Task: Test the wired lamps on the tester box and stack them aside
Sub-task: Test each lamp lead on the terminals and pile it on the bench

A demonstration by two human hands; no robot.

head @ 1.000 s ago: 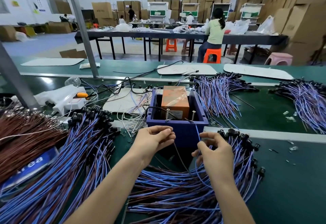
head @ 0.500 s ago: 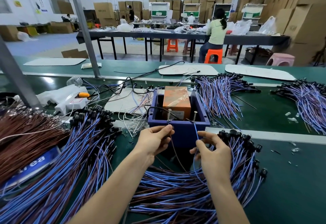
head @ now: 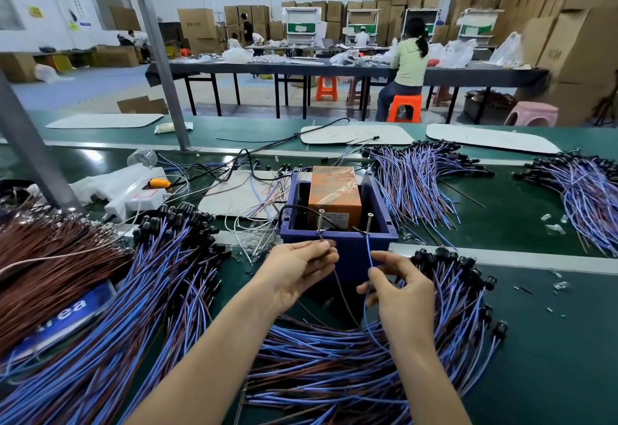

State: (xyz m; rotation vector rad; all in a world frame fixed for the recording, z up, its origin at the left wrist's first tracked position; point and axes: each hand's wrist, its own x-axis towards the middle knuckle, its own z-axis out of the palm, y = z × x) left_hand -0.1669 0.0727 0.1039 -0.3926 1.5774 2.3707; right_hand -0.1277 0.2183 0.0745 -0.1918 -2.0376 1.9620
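Two pinching grips: left hand (head: 294, 274) brown wire (head: 339, 287), right hand (head: 401, 294) blue wire (head: 369, 250).

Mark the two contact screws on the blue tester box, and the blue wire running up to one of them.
left contact screw (head: 321, 222): head view, mid shaft.
right contact screw (head: 369, 225): head view, mid shaft.
blue wire (head: 368, 252): head view, stretch just below the right contact screw.

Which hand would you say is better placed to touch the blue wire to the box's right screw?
The right hand: it pinches the blue wire directly below that screw, while the left hand holds the brown wire.
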